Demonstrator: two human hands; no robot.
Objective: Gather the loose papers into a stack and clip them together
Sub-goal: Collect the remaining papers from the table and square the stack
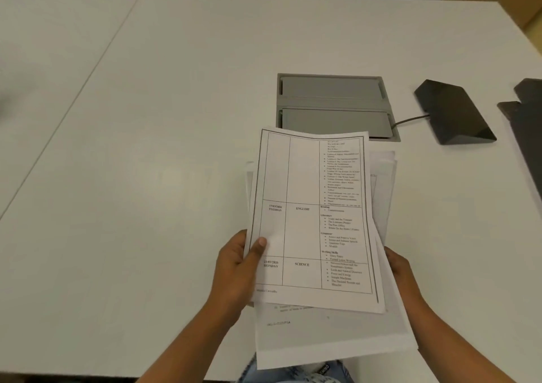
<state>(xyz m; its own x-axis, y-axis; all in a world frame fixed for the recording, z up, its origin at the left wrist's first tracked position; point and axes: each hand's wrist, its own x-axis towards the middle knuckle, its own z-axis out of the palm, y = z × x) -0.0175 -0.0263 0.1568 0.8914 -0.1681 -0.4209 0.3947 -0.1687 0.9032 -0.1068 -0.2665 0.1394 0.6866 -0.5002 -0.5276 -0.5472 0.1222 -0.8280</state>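
A loose stack of printed papers is held above the white table near its front edge. The top sheet shows a timetable grid with the words ENGLISH and SCIENCE. The sheets are uneven, with edges sticking out at the right and at the bottom. My left hand grips the stack's left edge, thumb on the top sheet. My right hand holds the right edge, mostly hidden behind the papers. No clip is in view.
A grey recessed cable box with two lids sits in the table just beyond the papers. A dark wedge-shaped device with a cable lies to its right. Another dark object lies at the right edge. A seam crosses the table at the left.
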